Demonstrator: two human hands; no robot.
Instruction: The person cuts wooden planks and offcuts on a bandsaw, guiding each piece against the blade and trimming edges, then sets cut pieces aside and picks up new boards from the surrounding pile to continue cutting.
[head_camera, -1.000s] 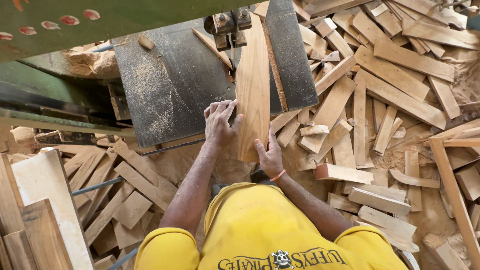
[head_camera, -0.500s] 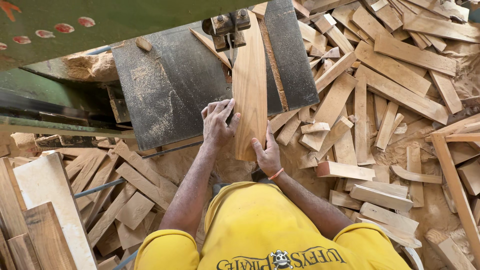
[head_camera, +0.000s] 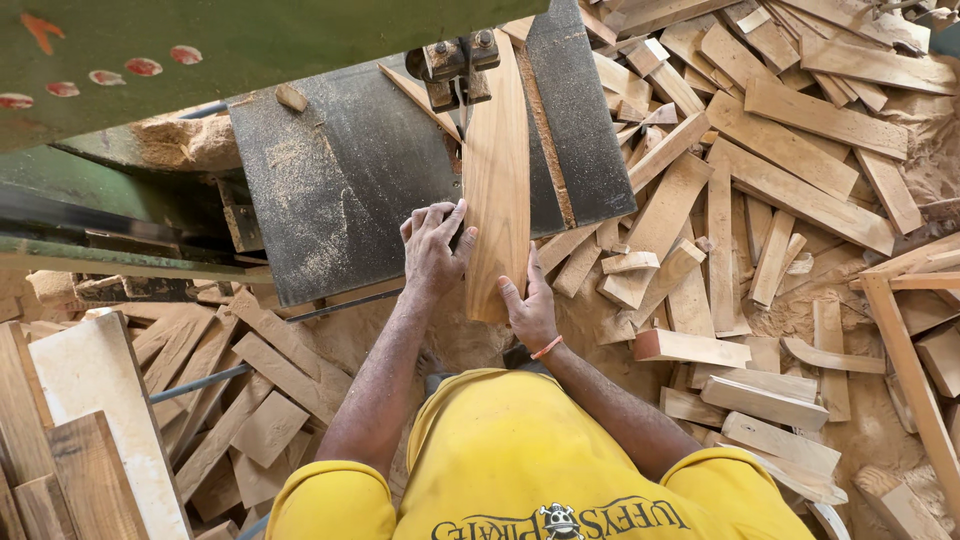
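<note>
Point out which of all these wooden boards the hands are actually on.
The long curved plank lying on the dark saw table: the left hand presses its left edge, the right hand its near end. The other offcuts lie loose on the floor.

The person wears a bright yellow short-sleeved shirt (head_camera: 530, 450) with dark lettering and a small skull emblem printed across it. Both forearms are bare. A thin orange band (head_camera: 546, 348) circles the right wrist.

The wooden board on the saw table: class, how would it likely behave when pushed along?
The wooden board looks stiff, lying flat under both hands. It probably slides easily, since sawdust coats the saw table. Flat faces make rolling unlikely.
</note>
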